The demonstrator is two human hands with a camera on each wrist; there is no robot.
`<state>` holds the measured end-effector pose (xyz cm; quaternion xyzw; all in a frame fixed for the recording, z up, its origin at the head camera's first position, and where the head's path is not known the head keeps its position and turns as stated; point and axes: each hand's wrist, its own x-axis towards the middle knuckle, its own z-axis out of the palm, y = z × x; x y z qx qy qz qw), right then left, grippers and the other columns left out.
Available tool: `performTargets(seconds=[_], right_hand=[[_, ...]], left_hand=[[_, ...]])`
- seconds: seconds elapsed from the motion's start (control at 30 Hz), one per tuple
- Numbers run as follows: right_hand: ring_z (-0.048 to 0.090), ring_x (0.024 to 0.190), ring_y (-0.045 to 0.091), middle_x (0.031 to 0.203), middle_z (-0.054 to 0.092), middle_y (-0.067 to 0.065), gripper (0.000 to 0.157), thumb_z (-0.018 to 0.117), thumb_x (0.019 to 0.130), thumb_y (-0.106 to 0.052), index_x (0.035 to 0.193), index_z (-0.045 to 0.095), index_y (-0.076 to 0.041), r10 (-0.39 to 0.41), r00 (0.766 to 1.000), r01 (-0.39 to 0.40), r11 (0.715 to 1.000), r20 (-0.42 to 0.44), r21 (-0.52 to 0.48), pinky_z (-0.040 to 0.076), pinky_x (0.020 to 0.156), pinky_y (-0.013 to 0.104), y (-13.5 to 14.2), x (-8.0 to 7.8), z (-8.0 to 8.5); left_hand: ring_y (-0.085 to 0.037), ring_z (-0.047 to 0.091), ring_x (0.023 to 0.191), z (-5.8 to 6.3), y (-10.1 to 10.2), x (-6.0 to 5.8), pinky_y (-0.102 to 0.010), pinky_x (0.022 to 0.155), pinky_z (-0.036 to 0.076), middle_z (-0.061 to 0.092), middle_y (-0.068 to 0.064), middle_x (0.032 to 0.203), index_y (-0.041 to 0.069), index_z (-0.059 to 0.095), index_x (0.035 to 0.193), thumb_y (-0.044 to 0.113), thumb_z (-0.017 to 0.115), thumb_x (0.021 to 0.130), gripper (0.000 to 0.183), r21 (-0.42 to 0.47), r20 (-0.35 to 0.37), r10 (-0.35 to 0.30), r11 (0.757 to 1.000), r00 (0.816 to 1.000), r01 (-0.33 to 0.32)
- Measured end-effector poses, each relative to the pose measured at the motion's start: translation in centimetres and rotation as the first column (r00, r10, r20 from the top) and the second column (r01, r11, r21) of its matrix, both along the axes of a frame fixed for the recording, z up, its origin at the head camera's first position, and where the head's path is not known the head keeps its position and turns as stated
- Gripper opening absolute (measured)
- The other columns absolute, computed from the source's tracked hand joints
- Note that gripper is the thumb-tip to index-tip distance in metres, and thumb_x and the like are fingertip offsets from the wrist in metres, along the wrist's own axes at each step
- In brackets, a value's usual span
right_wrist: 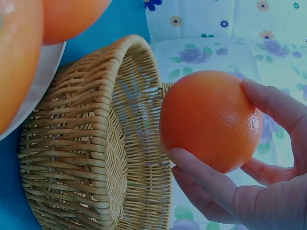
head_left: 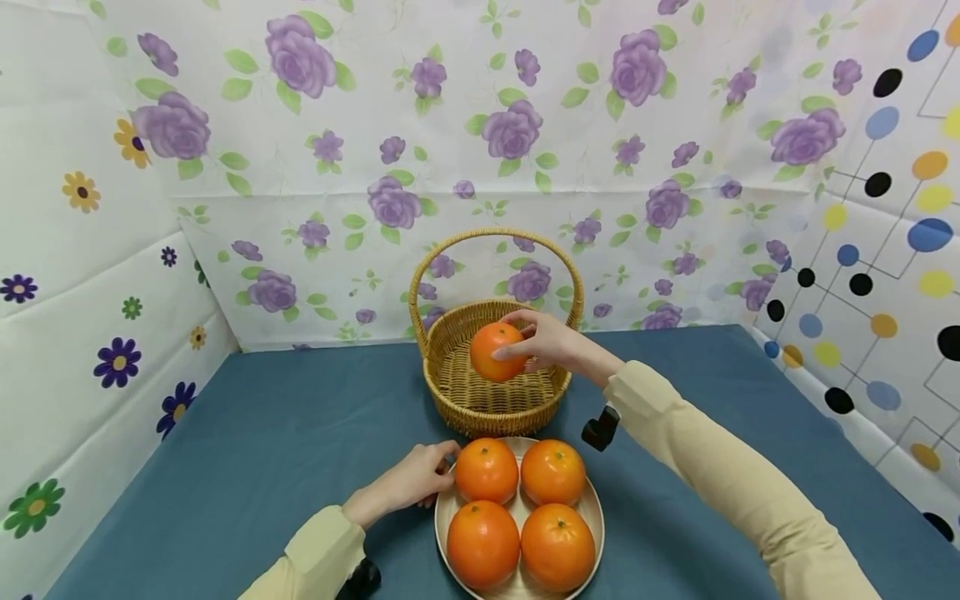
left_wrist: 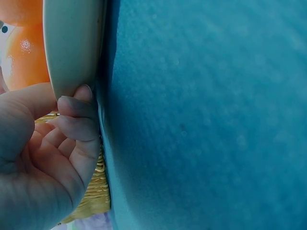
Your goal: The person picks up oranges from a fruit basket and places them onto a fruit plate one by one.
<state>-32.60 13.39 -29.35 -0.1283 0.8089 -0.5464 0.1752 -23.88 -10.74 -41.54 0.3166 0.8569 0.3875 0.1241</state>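
My right hand [head_left: 558, 343] holds an orange [head_left: 489, 352] between thumb and fingers, above the opening of a round wicker basket [head_left: 491, 423] with a tall arched handle. In the right wrist view, the fingers wrap the sides of the orange [right_wrist: 211, 122] and the basket's woven wall [right_wrist: 62, 153] stands beside it. At the near side of the basket, a round pale plate [head_left: 597, 515] carries several oranges [head_left: 558, 547]. My left hand [head_left: 412, 477] pinches the plate's left rim; the left wrist view has the thumb and fingers at the edge of the plate [left_wrist: 72, 48].
A blue cloth [head_left: 315, 417] covers the table. Behind stands a white sheet with purple roses [head_left: 393, 202], and patterned sheets rise at left and right. The basket handle [head_left: 495, 233] arches over the basket, behind the held orange. Each wrist wears a small black camera [head_left: 601, 428].
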Motion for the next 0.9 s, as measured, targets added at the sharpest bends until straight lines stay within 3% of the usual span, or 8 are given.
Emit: performTargets(seconds=[0.27, 0.63, 0.9], right_hand=[[0.055, 0.093, 0.03, 0.11, 0.048, 0.02, 0.062, 0.074, 0.076, -0.02, 0.129, 0.044, -0.012, 0.073, 0.997, -0.072, 0.997, -0.037, 0.025, 0.05, 0.07, 0.04, 0.7, 1.5, 0.5], [0.056, 0.092, 0.03, 0.112, 0.047, 0.019, 0.065, 0.076, 0.073, -0.019, 0.13, 0.045, -0.011, 0.111, 0.994, -0.111, 0.994, 0.024, -0.008, 0.047, 0.073, 0.047, 1.7, 3.7, -0.3], [0.057, 0.092, 0.028, 0.113, 0.048, 0.017, 0.065, 0.075, 0.075, -0.021, 0.13, 0.044, -0.01, 0.168, 0.986, -0.168, 0.986, 0.019, -0.017, 0.048, 0.073, 0.046, 2.2, 5.2, -0.5]], left_hand=[[-0.013, 0.042, 0.034, 0.1, 0.0, -0.1, -0.027, 0.033, 0.038, 0.048, -0.004, 0.05, 0.006, 0.053, 0.099, -0.003, 0.052, 0.082, 0.019, 0.004, -0.004, -0.006, 1.0, 1.0, 0.006], [-0.013, 0.042, 0.033, 0.0, 0.1, -0.1, -0.027, 0.033, 0.038, 0.047, -0.002, 0.049, 0.006, 0.053, 0.099, -0.004, 0.052, 0.082, 0.02, 0.01, -0.013, -0.007, 1.0, 1.0, 0.007], [-0.013, 0.042, 0.033, -0.1, 0.0, -0.1, -0.027, 0.033, 0.038, 0.047, -0.002, 0.049, 0.006, 0.053, 0.1, -0.003, 0.052, 0.082, 0.02, 0.011, -0.009, -0.009, 1.0, 1.0, 0.009]])
